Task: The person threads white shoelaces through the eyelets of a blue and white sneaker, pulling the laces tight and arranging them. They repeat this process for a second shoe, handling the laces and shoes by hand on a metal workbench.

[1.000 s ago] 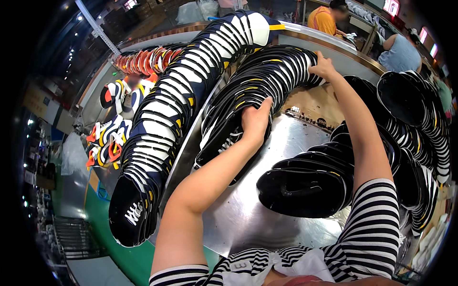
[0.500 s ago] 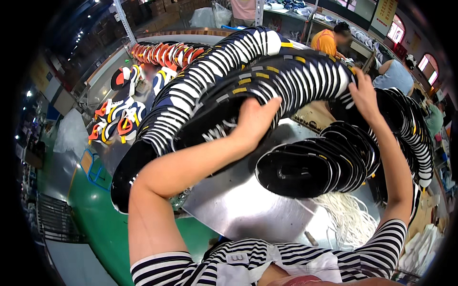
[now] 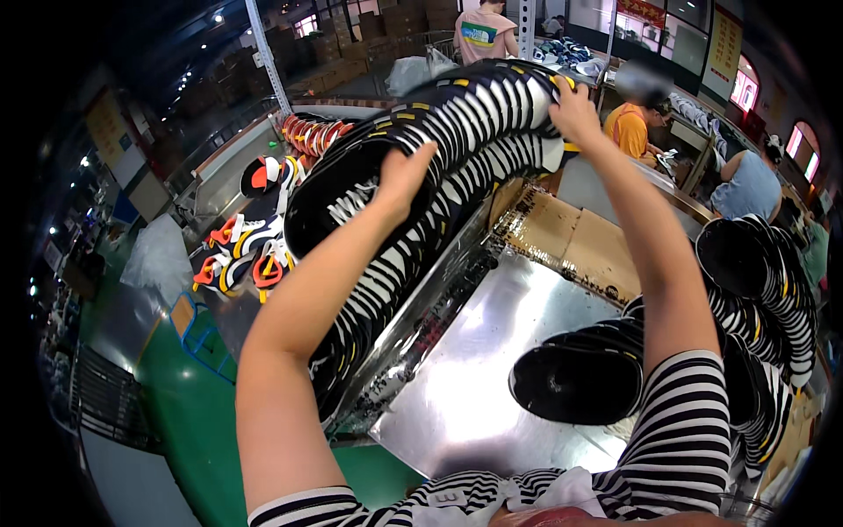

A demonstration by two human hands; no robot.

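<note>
A long curved row of nested shoe uppers (image 3: 479,98), black and white with yellow tabs, is held between my two hands. My left hand (image 3: 406,183) grips its near end, thumb up on the outside, the other fingers partly hidden at the dark opening. My right hand (image 3: 575,112) clasps the far end, fingers round the last upper by a yellow tab. Close beneath and beside it lies a second row of nested uppers (image 3: 461,193). Whether the two rows touch along their length I cannot tell.
A shorter stack of black uppers (image 3: 580,373) lies on the metal tabletop (image 3: 465,378). Flattened cardboard (image 3: 571,237) is behind it, and more nested rows (image 3: 777,290) stand at right. Orange-and-white shoes (image 3: 250,250) sit at left. A co-worker in orange (image 3: 625,130) sits beyond.
The held row has moved left and away, now over the other row's far side. The metal tabletop and cardboard show more. My head view has shifted too.
</note>
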